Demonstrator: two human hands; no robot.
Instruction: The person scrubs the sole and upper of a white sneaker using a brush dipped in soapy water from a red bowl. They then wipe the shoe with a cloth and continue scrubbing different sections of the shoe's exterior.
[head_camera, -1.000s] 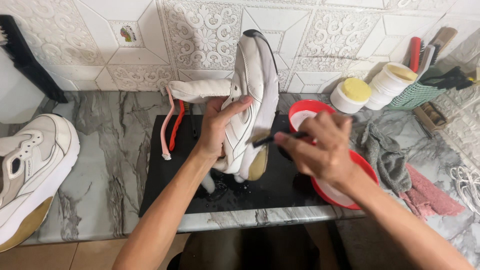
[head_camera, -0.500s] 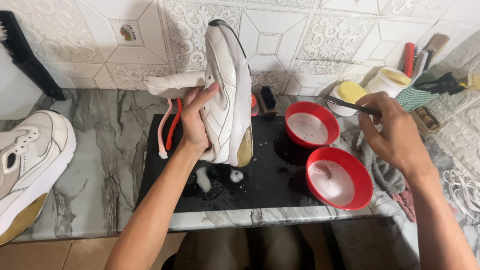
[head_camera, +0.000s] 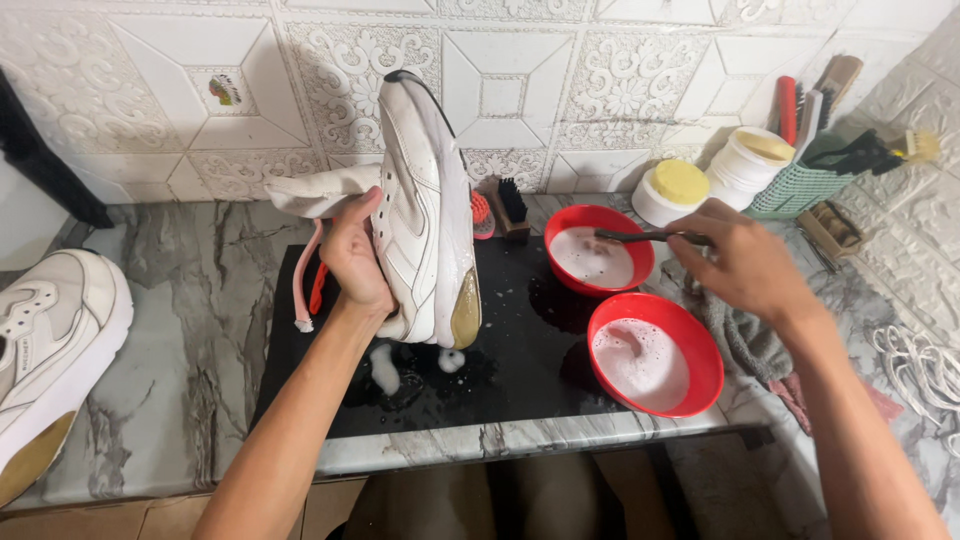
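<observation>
My left hand (head_camera: 357, 255) grips a white sneaker (head_camera: 425, 210) that stands on its toe on the black mat (head_camera: 330, 400), sole turned to the right. A cloth (head_camera: 315, 190) hangs out of the shoe to the left. My right hand (head_camera: 745, 262) holds a thin dark brush (head_camera: 640, 237) whose tip dips into the far red bowl (head_camera: 598, 258) of soapy water. A second red bowl (head_camera: 655, 352) with foam sits just in front, below my right wrist. Blobs of foam (head_camera: 385, 368) lie on the mat under the sneaker.
A second white sneaker (head_camera: 50, 345) lies at the left on the marble counter (head_camera: 190, 330). Two white jars (head_camera: 675, 190) and a green basket (head_camera: 805, 180) of brushes stand at the back right. A small brush (head_camera: 510, 205) rests by the wall; grey rags (head_camera: 745, 340) and white laces (head_camera: 925, 365) lie right.
My right hand moved away from the sneaker's sole to the right and has dipped the brush into the far bowl. The left hand kept holding the sneaker upright.
</observation>
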